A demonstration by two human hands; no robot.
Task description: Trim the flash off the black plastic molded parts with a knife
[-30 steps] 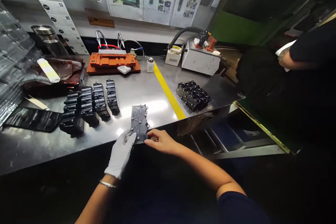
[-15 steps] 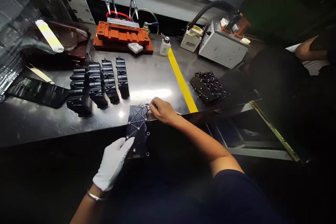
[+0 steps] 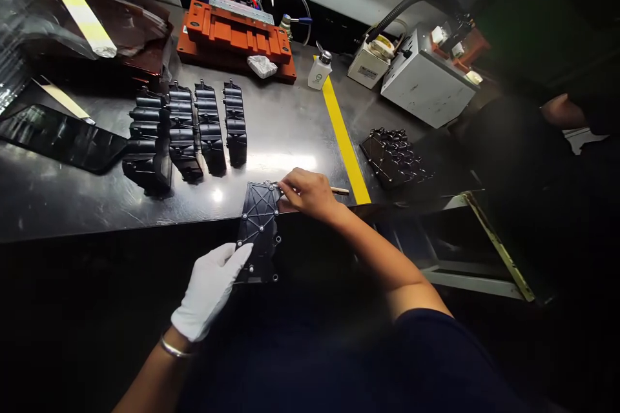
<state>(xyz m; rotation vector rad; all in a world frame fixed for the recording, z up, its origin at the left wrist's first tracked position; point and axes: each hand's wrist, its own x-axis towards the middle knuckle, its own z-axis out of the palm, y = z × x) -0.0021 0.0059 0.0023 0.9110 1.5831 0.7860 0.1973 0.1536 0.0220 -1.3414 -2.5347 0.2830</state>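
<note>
A flat black ribbed plastic plate (image 3: 260,222) with small round studs hangs over the near edge of the steel table (image 3: 285,135). My left hand (image 3: 213,287), in a white glove, holds the plate's near end. My bare right hand (image 3: 307,193) is closed in a pinch at the plate's far right corner and grips a thin wooden stick (image 3: 339,191) that pokes out to the right.
A row of black moulded parts (image 3: 186,132) lies left of the plate. Another black part (image 3: 394,156) sits right of the yellow stripe (image 3: 343,139). Behind are an orange fixture (image 3: 237,35), a small bottle (image 3: 320,71) and a white box (image 3: 426,84). Another person's arm (image 3: 562,110) is at far right.
The plate has slid toward me, over the table edge. My right hand moved from the near end to the far corner. The view tilted down.
</note>
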